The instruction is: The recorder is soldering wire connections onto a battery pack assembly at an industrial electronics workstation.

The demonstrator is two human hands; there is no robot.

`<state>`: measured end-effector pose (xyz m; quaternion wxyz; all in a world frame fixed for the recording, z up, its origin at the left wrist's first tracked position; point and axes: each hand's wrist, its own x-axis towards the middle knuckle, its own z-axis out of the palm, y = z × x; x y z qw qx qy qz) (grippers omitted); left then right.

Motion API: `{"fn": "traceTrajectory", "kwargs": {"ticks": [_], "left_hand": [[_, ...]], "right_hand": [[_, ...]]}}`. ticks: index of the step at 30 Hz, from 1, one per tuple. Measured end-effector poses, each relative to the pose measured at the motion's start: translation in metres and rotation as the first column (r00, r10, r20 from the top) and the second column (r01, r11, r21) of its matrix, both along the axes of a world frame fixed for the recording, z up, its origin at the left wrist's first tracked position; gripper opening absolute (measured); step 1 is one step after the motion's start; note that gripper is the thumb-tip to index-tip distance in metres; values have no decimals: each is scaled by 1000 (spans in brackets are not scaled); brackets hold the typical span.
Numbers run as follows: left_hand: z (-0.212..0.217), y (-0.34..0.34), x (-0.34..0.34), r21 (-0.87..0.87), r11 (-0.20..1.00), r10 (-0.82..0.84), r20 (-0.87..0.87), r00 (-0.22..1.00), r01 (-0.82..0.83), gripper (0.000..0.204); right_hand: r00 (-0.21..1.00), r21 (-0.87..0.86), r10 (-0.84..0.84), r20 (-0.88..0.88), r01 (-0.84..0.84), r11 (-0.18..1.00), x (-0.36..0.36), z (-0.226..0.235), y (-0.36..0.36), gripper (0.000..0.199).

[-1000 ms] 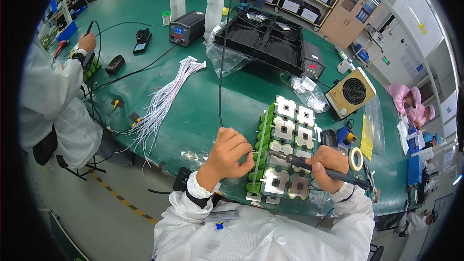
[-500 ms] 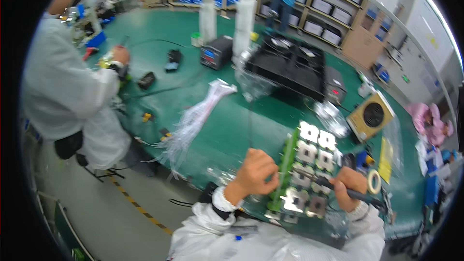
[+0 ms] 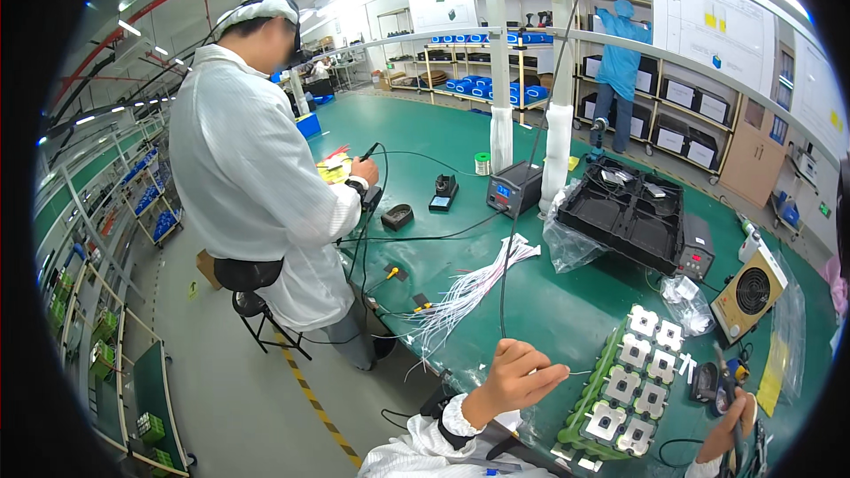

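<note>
Nearest: left hand (image 3: 513,379), fingers loosely curled, holding nothing, just left of green battery pack (image 3: 627,385) on green desk (image 3: 549,301). Right hand (image 3: 726,429) closed around dark soldering iron (image 3: 728,398). Best practice, probably: steady the pack before tipping. Beyond: white wire bundle (image 3: 469,288), black tray (image 3: 629,212).

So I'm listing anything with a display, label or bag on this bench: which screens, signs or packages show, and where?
Soldering station: bench centre, dark box with a small lit blue screen.
Plastic bag: clear, around the left end of the black tray.
Small bag: clear, right of centre, beside the beige fan box.
Yellow label: long strip, bench's right edge.
Wall posters: white sheets with yellow and blue marks, upper right.
</note>
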<state>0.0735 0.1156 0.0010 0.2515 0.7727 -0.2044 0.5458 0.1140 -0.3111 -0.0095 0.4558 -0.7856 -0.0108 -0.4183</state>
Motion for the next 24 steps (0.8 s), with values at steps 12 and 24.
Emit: {"fn": "traceTrajectory", "kwargs": {"ticks": [12,24], "left_hand": [[0,-23,-10,114,993,-19,-117,993,33,12],[-56,-31,-43,111,991,-35,-293,955,71,13]], "right_hand": [[965,123,-255,-52,260,958,-34,-23,-44,26],[981,-252,-90,-175,44,967,3,-62,-15,20]]}}
